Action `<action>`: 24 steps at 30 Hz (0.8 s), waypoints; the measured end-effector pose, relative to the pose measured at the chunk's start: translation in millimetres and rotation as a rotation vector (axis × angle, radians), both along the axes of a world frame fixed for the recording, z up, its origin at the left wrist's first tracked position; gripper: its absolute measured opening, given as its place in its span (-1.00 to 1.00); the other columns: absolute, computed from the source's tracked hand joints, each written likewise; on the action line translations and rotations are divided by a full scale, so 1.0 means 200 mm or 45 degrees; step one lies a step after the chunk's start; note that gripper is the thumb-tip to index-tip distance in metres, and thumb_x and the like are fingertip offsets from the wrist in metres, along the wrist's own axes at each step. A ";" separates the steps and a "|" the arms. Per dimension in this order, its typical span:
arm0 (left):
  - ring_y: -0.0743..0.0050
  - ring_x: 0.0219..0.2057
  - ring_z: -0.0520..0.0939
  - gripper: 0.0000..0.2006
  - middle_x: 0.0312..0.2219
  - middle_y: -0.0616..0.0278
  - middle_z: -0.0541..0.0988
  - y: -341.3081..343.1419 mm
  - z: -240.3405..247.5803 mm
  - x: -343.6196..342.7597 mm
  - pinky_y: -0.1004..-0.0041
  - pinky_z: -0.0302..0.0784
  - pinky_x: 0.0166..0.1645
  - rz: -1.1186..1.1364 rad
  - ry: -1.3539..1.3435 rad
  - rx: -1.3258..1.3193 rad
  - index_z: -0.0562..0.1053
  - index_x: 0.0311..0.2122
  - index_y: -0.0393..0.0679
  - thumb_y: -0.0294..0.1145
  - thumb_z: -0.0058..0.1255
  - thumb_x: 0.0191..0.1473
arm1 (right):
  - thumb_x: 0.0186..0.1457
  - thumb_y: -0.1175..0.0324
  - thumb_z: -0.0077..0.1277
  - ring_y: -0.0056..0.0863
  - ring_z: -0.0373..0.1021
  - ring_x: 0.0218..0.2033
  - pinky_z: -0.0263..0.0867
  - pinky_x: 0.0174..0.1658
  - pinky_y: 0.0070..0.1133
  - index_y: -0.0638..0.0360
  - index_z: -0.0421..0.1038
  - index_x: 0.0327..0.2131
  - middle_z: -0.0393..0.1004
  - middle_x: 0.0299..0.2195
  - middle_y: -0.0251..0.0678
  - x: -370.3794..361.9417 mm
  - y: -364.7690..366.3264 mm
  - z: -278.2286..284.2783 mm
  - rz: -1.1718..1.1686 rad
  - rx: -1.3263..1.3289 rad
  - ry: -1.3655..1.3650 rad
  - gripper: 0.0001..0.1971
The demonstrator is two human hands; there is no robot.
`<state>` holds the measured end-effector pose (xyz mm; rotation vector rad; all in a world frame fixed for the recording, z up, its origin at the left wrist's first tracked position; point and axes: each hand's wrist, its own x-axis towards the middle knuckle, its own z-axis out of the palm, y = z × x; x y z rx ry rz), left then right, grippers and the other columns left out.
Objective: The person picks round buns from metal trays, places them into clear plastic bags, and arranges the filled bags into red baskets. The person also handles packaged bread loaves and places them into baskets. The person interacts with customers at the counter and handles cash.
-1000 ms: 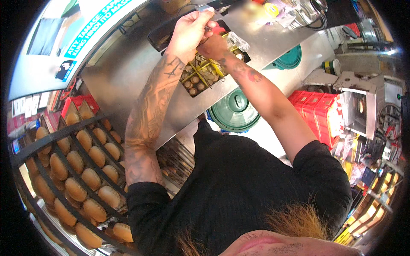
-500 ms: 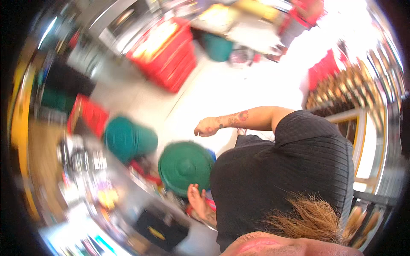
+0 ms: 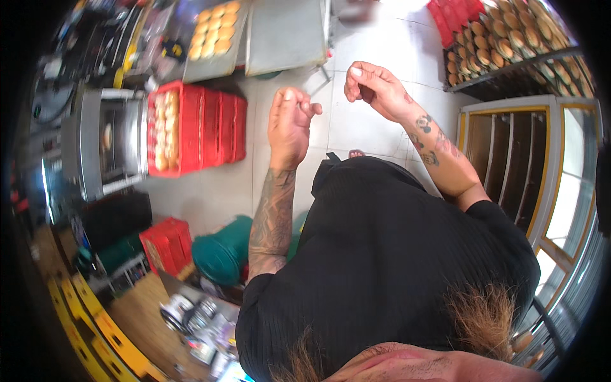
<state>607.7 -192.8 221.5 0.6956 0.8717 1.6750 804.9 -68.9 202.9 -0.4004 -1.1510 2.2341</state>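
Note:
Both of my hands are raised in front of me over the pale tiled floor, apart from each other. My left hand (image 3: pixel 291 127) has loosely bent fingers and nothing visible in it. To its left stands a stack of red crates (image 3: pixel 213 130), the top one holding rows of bread rolls (image 3: pixel 167 130). My right hand (image 3: pixel 377 90) is a little farther forward, its fingers curled loosely and the thumb apart, also with nothing visible in it. Beyond the hands lies a bare metal tray (image 3: pixel 284 35), beside another tray (image 3: pixel 219 69) with rows of golden buns (image 3: pixel 213 30). Neither hand touches these.
At the far right, a rack (image 3: pixel 519 67) carries many browned breads. A glass-sided cabinet (image 3: pixel 534 107) with shelves stands near my right arm. On the left are a metal oven-like unit (image 3: pixel 92 143), a small red crate (image 3: pixel 167 245), a green bin (image 3: pixel 219 258) and a cluttered counter (image 3: pixel 137 312).
My view has swung round, with the crates and bread rack now elsewhere in it. My left hand has come up from beside the green lid, and my right hand now reaches forward.

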 end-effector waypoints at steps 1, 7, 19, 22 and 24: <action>0.61 -0.30 0.41 -0.79 -0.34 0.40 0.37 0.18 0.00 0.02 0.38 0.47 -0.03 -0.037 0.076 0.008 0.37 -0.21 -0.12 -0.28 -0.22 0.49 | 0.39 0.16 0.04 -0.66 0.44 -0.28 0.39 -0.08 -0.60 0.16 0.51 -0.21 0.51 -0.36 -0.47 0.04 0.06 0.04 -0.114 0.032 -0.228 -0.75; 0.59 -0.32 0.36 -0.75 -0.37 0.39 0.35 1.02 -0.18 0.12 0.36 0.45 -0.08 -0.426 0.458 0.055 0.35 -0.25 -0.12 -0.24 -0.24 0.50 | 0.40 0.12 0.02 -0.64 0.39 -0.31 0.38 -0.15 -0.57 0.15 0.47 -0.21 0.46 -0.34 -0.46 0.13 0.48 0.08 -0.647 0.301 -0.458 -0.72; 0.60 -0.26 0.52 -0.83 -0.34 0.33 0.45 2.37 -0.44 0.79 0.43 0.53 -0.06 -1.106 0.441 0.031 0.40 -0.20 -0.17 -0.30 -0.08 0.44 | 0.46 -0.04 -0.23 -0.51 0.25 -0.36 0.24 -0.17 -0.47 0.00 0.18 -0.43 0.21 -0.48 -0.47 0.70 1.52 -0.16 -1.138 -0.599 0.380 -0.58; 0.41 -0.19 0.64 -0.83 -0.29 0.22 0.58 2.73 -0.55 1.07 0.36 0.61 -0.10 -1.008 0.868 0.229 0.48 -0.16 -0.24 -0.33 0.09 0.34 | 0.45 -0.02 -0.20 -0.48 0.35 -0.20 0.29 0.00 -0.39 0.03 0.29 -0.34 0.38 -0.35 -0.42 0.88 1.82 -0.38 -1.363 -0.646 0.148 -0.62; 0.20 -0.23 0.69 -0.77 -0.26 0.04 0.65 3.04 -0.63 1.23 0.30 0.65 -0.17 -0.879 1.269 0.314 0.55 -0.14 -0.27 -0.29 0.15 0.30 | 0.40 0.08 -0.03 -0.58 0.42 -0.17 0.38 -0.09 -0.55 0.04 0.41 -0.18 0.49 -0.23 -0.46 1.03 2.05 -0.50 -1.408 -0.437 0.080 -0.75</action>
